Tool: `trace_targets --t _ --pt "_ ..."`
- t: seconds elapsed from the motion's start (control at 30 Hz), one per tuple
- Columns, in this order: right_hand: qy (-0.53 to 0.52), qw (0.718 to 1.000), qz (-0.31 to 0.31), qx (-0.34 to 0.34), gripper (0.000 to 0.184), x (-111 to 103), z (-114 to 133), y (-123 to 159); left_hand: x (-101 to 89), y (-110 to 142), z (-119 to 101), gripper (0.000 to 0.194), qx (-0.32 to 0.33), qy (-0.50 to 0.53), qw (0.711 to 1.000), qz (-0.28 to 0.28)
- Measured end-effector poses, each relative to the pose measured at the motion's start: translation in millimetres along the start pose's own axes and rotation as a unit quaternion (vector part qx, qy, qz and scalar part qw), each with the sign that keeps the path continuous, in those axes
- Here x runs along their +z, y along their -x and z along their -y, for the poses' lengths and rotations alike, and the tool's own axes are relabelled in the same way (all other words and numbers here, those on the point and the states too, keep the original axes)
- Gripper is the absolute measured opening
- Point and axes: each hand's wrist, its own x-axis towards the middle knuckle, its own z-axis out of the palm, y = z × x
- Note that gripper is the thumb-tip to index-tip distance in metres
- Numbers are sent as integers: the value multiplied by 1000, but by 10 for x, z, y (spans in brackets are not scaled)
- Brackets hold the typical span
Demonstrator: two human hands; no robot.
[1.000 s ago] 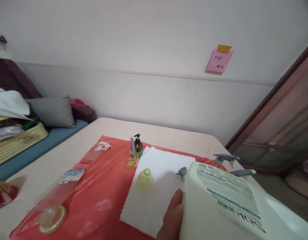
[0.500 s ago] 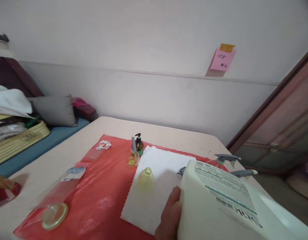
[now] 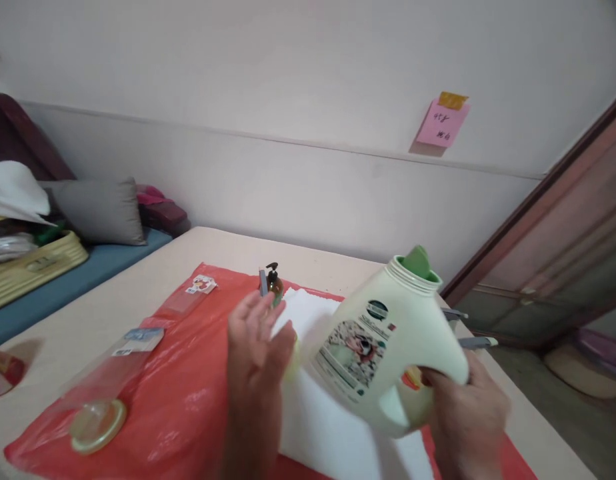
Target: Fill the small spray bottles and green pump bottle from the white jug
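My right hand (image 3: 471, 410) is wrapped round the handle of a pale green detergent jug (image 3: 373, 333). The jug is held tilted over the white sheet (image 3: 318, 433); its neck has no cap and a green pouring spout (image 3: 417, 261) shows in it. To the left of the jug, my left hand (image 3: 258, 353) is raised with its fingers apart and nothing in it. Behind that hand a small yellow-green translucent bottle (image 3: 293, 357) is mostly hidden. A brown pump bottle (image 3: 274, 280) stands farther back, partly covered by my fingertips.
Red plastic sheeting (image 3: 188, 400) covers much of the table (image 3: 228, 243). On its left lie a round pale green cap (image 3: 98, 427) and clear packets (image 3: 143, 339). Grey spray triggers (image 3: 478, 343) show at the right, behind the jug. A pink note (image 3: 442, 123) hangs on the wall.
The jug has turned round, showing its front label and open neck, and my right hand now shows on its handle. My left hand has come off its side and moved left.
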Motion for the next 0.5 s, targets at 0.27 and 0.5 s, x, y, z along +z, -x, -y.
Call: trace_targets --t 0.27,0.5 --pt "-33 997 33 58 45 486 -192 113 -290 -444 -110 44 15 -42 997 -62" --pt "-62 998 9 -4 37 928 -303 -33 -514 -714 133 43 -53 -220 973 52"
